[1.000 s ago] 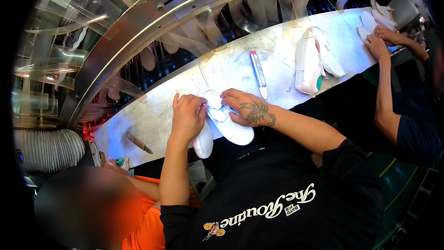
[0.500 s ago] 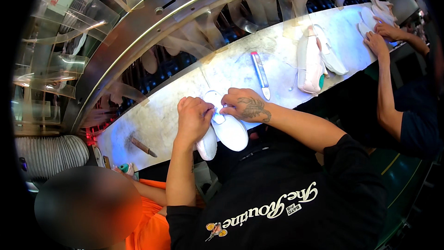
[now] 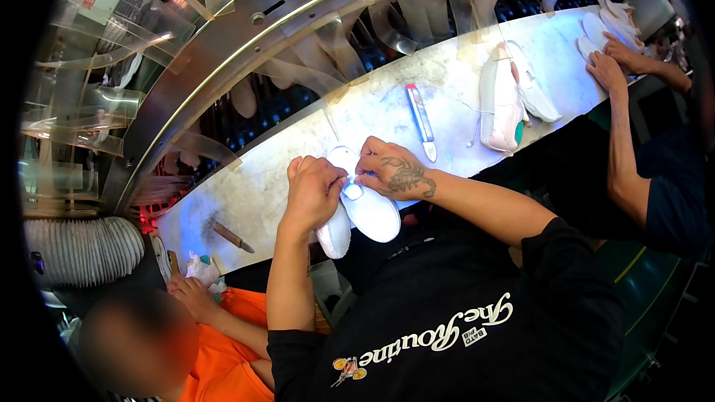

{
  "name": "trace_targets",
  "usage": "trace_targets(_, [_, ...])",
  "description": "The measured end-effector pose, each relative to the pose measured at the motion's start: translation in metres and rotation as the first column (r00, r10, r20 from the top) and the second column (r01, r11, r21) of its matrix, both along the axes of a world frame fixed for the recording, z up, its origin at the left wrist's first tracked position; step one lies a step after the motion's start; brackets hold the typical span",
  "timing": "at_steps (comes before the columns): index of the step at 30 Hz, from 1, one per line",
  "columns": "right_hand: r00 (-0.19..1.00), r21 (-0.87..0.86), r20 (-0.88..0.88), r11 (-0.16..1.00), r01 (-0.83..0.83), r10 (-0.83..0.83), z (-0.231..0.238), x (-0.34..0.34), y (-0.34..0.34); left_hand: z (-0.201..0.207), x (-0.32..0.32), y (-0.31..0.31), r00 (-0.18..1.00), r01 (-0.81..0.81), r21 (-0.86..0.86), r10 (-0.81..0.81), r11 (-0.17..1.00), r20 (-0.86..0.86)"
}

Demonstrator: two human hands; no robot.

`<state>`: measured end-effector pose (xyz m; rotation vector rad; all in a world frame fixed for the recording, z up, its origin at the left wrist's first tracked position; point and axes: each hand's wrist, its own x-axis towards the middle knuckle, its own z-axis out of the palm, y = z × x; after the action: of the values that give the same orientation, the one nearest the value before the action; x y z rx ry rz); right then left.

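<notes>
Two white shoes lie together at the table's near edge, their toes toward me. My left hand [image 3: 319, 187] is closed in a pinch at the opening of the right-hand shoe [image 3: 374, 214]. My right hand [image 3: 389, 169], with a tattoo on its back, pinches at the same opening from the other side. A bright pale patch shows between the fingertips; whether they grip the tongue or a lace cannot be made out. The left-hand shoe [image 3: 335, 235] sits partly under my left wrist. Beyond my right hand lies a slim silver tool [image 3: 421, 120] with a red end and pointed tip.
A curved white table [image 3: 283, 152] runs below a metal frame [image 3: 223, 67] hung with clear plastic strips. A short knife [image 3: 232, 237] lies at left. Another white shoe pair [image 3: 506, 100] stands at right. Co-workers in orange [image 3: 231, 350] and dark blue [image 3: 674, 186] handle white pieces on either side.
My hands stay at the shoe with only slight finger movement. On the left, the co-worker in orange has shifted, and a hand and white shoe there now show more fully.
</notes>
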<state>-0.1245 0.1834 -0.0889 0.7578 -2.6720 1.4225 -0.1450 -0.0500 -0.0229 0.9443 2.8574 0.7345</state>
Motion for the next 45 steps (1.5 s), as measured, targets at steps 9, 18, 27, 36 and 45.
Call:
trace_targets(9, [0.998, -0.014, -0.058, 1.000, 0.011, -0.012, -0.006, 0.004, -0.004, 0.001, 0.002, 0.001, 1.000, -0.020, -0.033, 0.020, 0.999, 0.020])
trace_targets(18, [0.983, 0.075, 0.128, 0.988, -0.138, 0.128, 0.019, -0.009, -0.005, 0.004, 0.005, 0.001, 0.998, -0.046, -0.042, 0.048, 0.998, 0.030])
trace_targets(27, [0.961, 0.102, 0.227, 0.977, -0.186, 0.159, 0.030, -0.014, -0.008, -0.002, 0.007, -0.003, 0.996, 0.022, -0.046, -0.026, 0.999, -0.087])
trace_targets(36, [0.984, 0.122, 0.154, 0.987, -0.106, 0.087, 0.019, -0.002, -0.015, -0.003, 0.008, -0.003, 0.998, 0.053, -0.123, -0.058, 0.991, -0.035])
trace_targets(45, [0.993, 0.024, 0.056, 0.994, -0.107, 0.106, 0.001, 0.002, -0.008, -0.003, 0.001, 0.003, 1.000, 0.021, -0.198, -0.018, 0.980, 0.018])
